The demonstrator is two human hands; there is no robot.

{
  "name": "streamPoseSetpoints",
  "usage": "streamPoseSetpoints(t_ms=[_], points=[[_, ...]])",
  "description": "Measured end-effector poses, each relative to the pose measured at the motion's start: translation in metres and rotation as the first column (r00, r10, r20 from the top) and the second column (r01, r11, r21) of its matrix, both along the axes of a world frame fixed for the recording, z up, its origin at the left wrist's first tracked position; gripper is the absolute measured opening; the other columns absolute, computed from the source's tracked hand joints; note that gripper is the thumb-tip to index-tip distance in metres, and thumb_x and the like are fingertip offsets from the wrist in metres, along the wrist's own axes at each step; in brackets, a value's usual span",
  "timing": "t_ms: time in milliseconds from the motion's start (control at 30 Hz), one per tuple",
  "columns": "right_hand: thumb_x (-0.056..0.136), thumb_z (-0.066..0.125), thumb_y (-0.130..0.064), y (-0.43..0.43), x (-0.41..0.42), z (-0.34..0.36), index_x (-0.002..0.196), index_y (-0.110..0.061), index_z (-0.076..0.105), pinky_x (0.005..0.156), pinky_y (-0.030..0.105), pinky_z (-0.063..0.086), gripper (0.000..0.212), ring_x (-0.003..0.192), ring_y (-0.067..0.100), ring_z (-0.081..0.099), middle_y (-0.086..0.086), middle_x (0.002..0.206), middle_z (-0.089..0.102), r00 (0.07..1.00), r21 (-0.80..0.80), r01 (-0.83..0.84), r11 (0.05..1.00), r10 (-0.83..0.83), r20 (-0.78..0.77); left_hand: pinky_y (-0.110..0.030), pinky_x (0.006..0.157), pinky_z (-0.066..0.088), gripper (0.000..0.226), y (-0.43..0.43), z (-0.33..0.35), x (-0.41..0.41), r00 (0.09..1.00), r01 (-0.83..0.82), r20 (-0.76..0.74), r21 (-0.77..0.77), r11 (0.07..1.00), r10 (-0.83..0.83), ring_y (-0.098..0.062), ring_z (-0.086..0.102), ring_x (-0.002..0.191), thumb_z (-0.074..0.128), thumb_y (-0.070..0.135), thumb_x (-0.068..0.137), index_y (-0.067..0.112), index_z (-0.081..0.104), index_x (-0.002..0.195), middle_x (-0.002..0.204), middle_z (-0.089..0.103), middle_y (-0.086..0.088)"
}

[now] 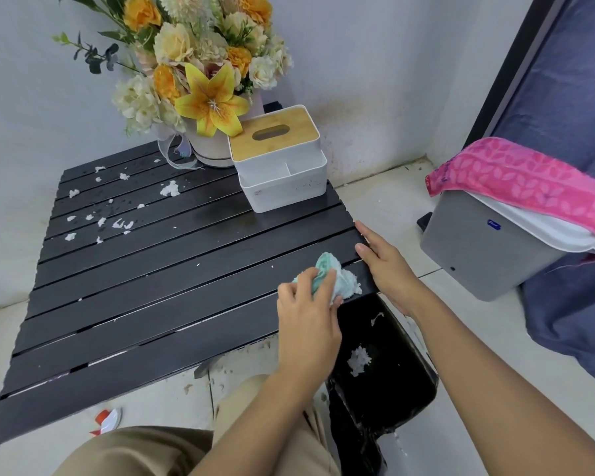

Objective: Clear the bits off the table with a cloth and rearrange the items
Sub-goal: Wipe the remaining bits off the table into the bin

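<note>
Here, the fingers of your left hand (306, 314) curl round a bunched pale green cloth (327, 269) and press it to the black slatted table (152, 304) at its right edge, close to the near right corner. Your right hand (389, 266) lies just beside it with fingers straight and together, gripping nothing, flat against that same edge. It looks placed as a guard, so that sweepings drop straight down and do not scatter.

Below that edge gapes a black bin bag (392, 400), already holding a clump of white scraps (358, 360) and a smaller shred above it. More torn white bits (117, 223) lie well apart from the cloth, across the far left part of the table, so the wiping seems only partly done.

At the far right corner stands a white tissue box (275, 132) with a wooden lid; its two open front compartments (282, 180) show nothing inside. A pot of artificial flowers (203, 97) touches it along the far edge. On the floor to the right, a grey bin (478, 255) wears a white liner and a pink towel (529, 176).
</note>
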State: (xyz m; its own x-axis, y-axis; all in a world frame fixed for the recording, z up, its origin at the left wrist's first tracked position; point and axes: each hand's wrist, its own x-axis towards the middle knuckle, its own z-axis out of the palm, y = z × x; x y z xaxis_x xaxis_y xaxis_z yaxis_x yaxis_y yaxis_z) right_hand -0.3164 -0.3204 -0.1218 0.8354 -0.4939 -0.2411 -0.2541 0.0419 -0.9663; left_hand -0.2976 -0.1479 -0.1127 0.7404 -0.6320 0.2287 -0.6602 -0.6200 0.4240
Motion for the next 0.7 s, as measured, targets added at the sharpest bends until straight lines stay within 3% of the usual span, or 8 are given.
streamPoseSetpoints(t_ms=[100,167,200,367,433,500,633,700], points=[[0.103,0.043,-0.018,-0.001,0.001,-0.003,0.148,-0.031,0.036,0.114,0.022,0.021,0.047,0.138,0.002,0.030,-0.012,0.153,0.034,1.000,-0.008,0.003,1.000,-0.003,0.003,-0.028,0.098,0.033,0.032,0.006,0.013,0.004,0.950,0.014,-0.308,-0.118,0.993,-0.050,-0.016,0.034,0.106,0.050,0.029,0.098,0.030,0.058,0.129,0.127,0.045,0.012],[0.103,0.043,-0.019,-0.003,0.001,-0.005,0.147,-0.032,0.036,0.118,0.029,0.022,0.047,0.140,0.005,0.031,-0.011,0.153,0.035,1.000,0.000,0.002,1.000,-0.002,0.006,-0.035,0.106,0.034,0.028,0.009,0.027,0.020,0.790,-0.058,-0.606,-0.230,0.971,-0.096,-0.014,0.040,0.118,0.052,0.029,0.098,0.030,0.062,0.124,0.120,0.048,0.017],[0.103,0.043,-0.019,-0.003,0.001,-0.006,0.147,-0.032,0.036,0.118,0.029,0.022,0.047,0.140,0.005,0.030,-0.011,0.153,0.034,1.000,-0.003,-0.003,1.000,0.003,0.004,-0.037,0.107,0.035,0.028,0.010,0.033,0.027,0.763,-0.081,-0.639,-0.246,0.966,-0.099,-0.014,0.043,0.120,0.053,0.029,0.097,0.029,0.064,0.123,0.118,0.050,0.017],[0.103,0.044,-0.020,-0.003,0.003,-0.006,0.146,-0.034,0.036,0.118,0.035,0.026,0.047,0.139,0.006,0.033,-0.009,0.153,0.037,1.000,0.011,-0.002,1.000,0.002,0.001,-0.025,0.095,0.029,0.035,-0.003,0.023,0.031,0.941,-0.105,-0.335,-0.125,0.987,0.057,-0.019,0.032,0.106,0.051,0.026,0.098,0.026,0.057,0.132,0.122,0.046,0.008],[0.102,0.044,-0.020,-0.002,0.003,-0.006,0.146,-0.036,0.037,0.118,0.034,0.026,0.046,0.138,0.007,0.034,-0.009,0.152,0.038,1.000,0.028,0.001,1.000,0.000,-0.002,-0.033,0.088,0.040,0.037,-0.005,0.010,0.017,0.995,-0.051,-0.083,-0.001,0.999,0.051,-0.023,0.034,0.096,0.057,0.021,0.094,0.024,0.056,0.131,0.127,0.049,-0.003],[0.103,0.043,-0.020,-0.001,0.002,-0.005,0.146,-0.035,0.037,0.117,0.027,0.024,0.046,0.139,0.005,0.031,-0.011,0.152,0.036,1.000,0.028,0.003,1.000,-0.003,-0.005,-0.038,0.081,0.047,0.043,-0.003,0.001,0.002,1.000,-0.011,0.016,0.036,0.999,0.010,-0.025,0.039,0.093,0.062,0.016,0.089,0.022,0.055,0.131,0.130,0.050,-0.007],[0.103,0.043,-0.019,-0.001,0.003,-0.006,0.146,-0.033,0.037,0.114,0.022,0.022,0.046,0.138,0.003,0.030,-0.012,0.152,0.035,1.000,0.018,0.007,1.000,-0.007,0.014,-0.030,0.090,0.039,0.042,0.014,0.006,-0.009,0.979,0.195,-0.056,0.024,0.980,-0.194,-0.021,0.036,0.100,0.058,0.019,0.093,0.029,0.052,0.133,0.132,0.044,0.004],[0.103,0.042,-0.019,-0.001,0.002,-0.005,0.147,-0.032,0.037,0.111,0.020,0.022,0.046,0.137,0.001,0.029,-0.012,0.151,0.035,1.000,0.000,0.001,1.000,-0.001,0.008,-0.023,0.096,0.031,0.036,0.020,0.016,0.000,0.922,0.254,-0.295,-0.033,0.967,-0.252,-0.017,0.034,0.106,0.054,0.024,0.097,0.032,0.056,0.132,0.128,0.043,0.012]])
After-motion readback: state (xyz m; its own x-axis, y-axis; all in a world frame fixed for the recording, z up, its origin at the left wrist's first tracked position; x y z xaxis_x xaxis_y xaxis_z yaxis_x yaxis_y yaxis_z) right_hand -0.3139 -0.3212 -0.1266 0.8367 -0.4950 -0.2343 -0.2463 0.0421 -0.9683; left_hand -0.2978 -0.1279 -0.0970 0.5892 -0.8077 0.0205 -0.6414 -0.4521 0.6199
